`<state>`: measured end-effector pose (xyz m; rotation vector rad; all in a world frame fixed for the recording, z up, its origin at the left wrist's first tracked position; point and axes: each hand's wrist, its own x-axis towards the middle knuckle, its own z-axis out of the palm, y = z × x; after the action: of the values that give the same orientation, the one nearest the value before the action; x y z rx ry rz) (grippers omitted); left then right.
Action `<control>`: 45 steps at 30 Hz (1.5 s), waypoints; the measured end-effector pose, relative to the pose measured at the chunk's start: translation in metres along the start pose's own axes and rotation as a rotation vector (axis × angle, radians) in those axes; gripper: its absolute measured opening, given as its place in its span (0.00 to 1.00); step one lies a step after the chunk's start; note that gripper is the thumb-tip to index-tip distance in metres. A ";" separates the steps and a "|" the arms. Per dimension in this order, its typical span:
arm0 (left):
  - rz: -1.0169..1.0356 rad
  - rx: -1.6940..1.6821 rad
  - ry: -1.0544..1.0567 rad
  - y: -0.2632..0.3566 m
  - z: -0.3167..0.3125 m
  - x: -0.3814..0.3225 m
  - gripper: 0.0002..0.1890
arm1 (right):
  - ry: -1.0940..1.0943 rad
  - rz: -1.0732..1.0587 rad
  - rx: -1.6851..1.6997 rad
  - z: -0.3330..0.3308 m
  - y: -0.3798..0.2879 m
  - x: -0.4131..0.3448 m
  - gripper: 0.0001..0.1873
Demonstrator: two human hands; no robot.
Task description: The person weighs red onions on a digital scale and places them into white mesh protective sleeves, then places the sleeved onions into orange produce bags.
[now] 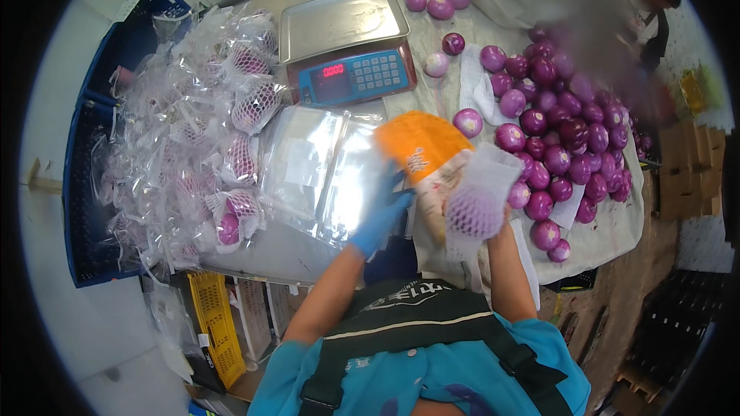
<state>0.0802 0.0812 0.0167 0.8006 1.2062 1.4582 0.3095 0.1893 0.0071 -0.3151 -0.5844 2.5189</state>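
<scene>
My left hand [381, 211], in a blue glove and blurred, is over the right side of the stacked clear plastic bags [300, 167]. Its fingers are apart and nothing shows in them. My right hand [502, 224] grips a purple onion inside a white foam net sleeve [477, 214]. The sleeve hides most of that hand, and its loose end extends up past the onion. Between my hands lies an orange and cream printed item [428, 147] bearing writing, partly covered by the sleeve.
A digital scale [347, 75] with a metal pan stands beyond the bags. Bagged onions in nets [191, 150] heap at the left, beside blue crates [92, 185]. Loose purple onions [555, 127] pile on a cloth [607, 231] at the right. Another person [647, 11] is at the far right.
</scene>
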 end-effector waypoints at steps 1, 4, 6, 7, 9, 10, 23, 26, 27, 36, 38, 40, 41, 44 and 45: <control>0.055 -0.111 -0.090 -0.006 0.011 0.009 0.38 | -0.030 -0.004 -0.020 0.009 -0.008 0.001 0.50; 0.570 0.695 -0.135 -0.028 0.017 0.035 0.25 | -0.146 0.038 -0.105 0.034 -0.025 0.011 0.51; 0.336 0.840 0.179 -0.017 0.004 0.010 0.17 | -0.213 0.135 -0.212 0.043 -0.024 0.016 0.51; 0.212 0.915 0.335 -0.004 -0.010 -0.005 0.13 | -0.244 0.184 -0.261 0.047 -0.017 0.019 0.51; 0.218 1.286 0.279 -0.003 -0.042 -0.024 0.08 | -0.264 0.275 -0.326 0.048 0.002 0.026 0.52; 0.172 1.226 0.312 -0.016 -0.057 -0.035 0.08 | -0.253 0.317 -0.356 0.046 0.013 0.032 0.52; -0.217 -0.059 0.431 -0.008 -0.136 -0.076 0.06 | -0.520 0.434 -0.986 0.105 0.062 0.105 0.46; -0.049 0.024 0.308 0.000 -0.145 -0.091 0.06 | -0.616 0.476 -1.037 0.120 0.104 0.139 0.47; -0.090 -0.177 0.330 0.011 -0.144 -0.095 0.06 | -0.617 0.424 -1.146 0.117 0.109 0.144 0.48; -0.115 0.091 0.397 0.051 -0.134 -0.132 0.05 | -0.268 0.255 -1.685 0.106 0.134 0.147 0.52; 0.158 0.507 0.231 0.074 -0.092 -0.110 0.04 | -0.225 0.356 -1.804 0.111 0.138 0.147 0.50; 0.295 0.712 0.192 0.072 -0.061 -0.089 0.05 | -0.204 0.392 -1.930 0.075 0.161 0.159 0.44; 0.362 0.815 0.172 0.071 -0.054 -0.085 0.06 | -0.194 0.411 -1.990 0.066 0.166 0.162 0.41; 0.128 0.999 0.479 0.065 -0.064 -0.085 0.07 | -0.344 0.422 -1.906 0.102 0.127 0.161 0.30; 0.167 0.983 0.519 0.053 -0.079 -0.088 0.07 | -0.359 0.419 -1.906 0.117 0.111 0.152 0.27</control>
<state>0.0131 -0.0220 0.0559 1.2145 2.3774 1.1833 0.0950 0.1478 0.0427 -0.6051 -3.0823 1.3915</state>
